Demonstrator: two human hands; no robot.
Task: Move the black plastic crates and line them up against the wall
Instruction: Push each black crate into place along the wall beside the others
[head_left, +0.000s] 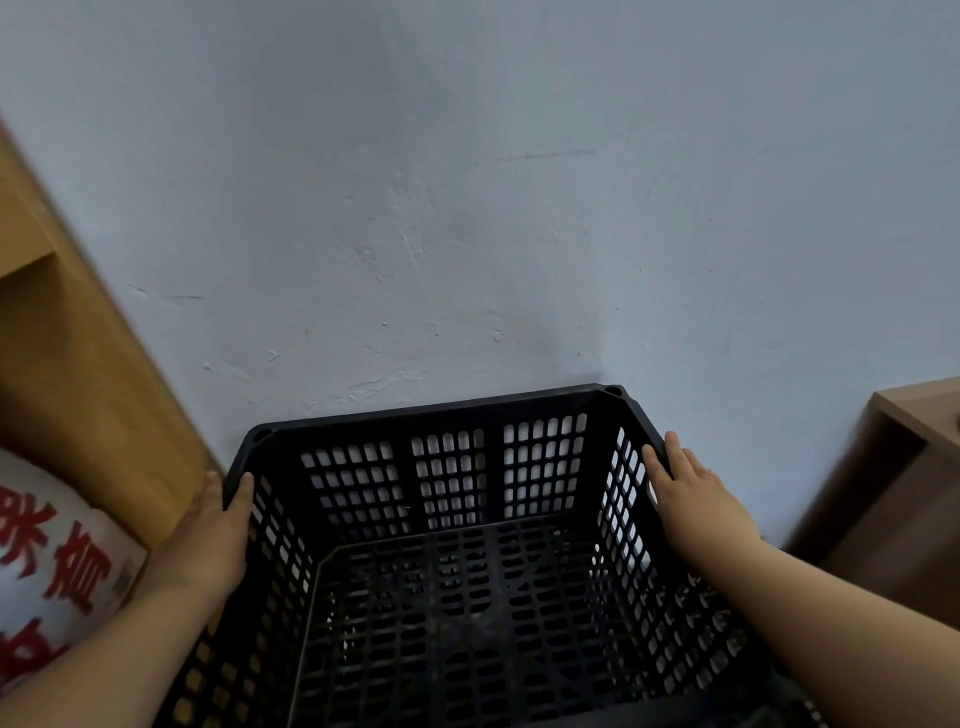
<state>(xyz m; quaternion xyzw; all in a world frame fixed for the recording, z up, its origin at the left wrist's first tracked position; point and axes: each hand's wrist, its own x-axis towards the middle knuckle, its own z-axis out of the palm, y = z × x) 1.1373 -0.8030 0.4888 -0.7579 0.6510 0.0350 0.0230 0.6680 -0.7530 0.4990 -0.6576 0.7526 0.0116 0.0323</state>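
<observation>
At the far left stood a wooden unit (78, 364) with a white sack (57, 561), printed in red characters, low beside it.

Next came the left grip (213, 535), a bare hand clamped on the left rim of the black plastic crate (441, 408), thumb inside and fingers outside. The crate was empty and sat centrally in view, its far side close to the pale wall (467, 208). Whether it touched the wall could not be determined, nor whether it rested on the floor or was being carried, as its underside was out of view.

The right grip (696, 499) straddled the right rim in like manner, thumb inside and fingers lying along the outer edge, holding it. A second wooden unit (904, 493) stood at the far right, apart from the crate.

Assessment: the step in hand was the placing of this crate at the wall, judged nearly complete. The next move would call for seating the far side flush and square to the wall, then letting go with both hands. No other crates were visible, so progress along the line could not be assessed.
</observation>
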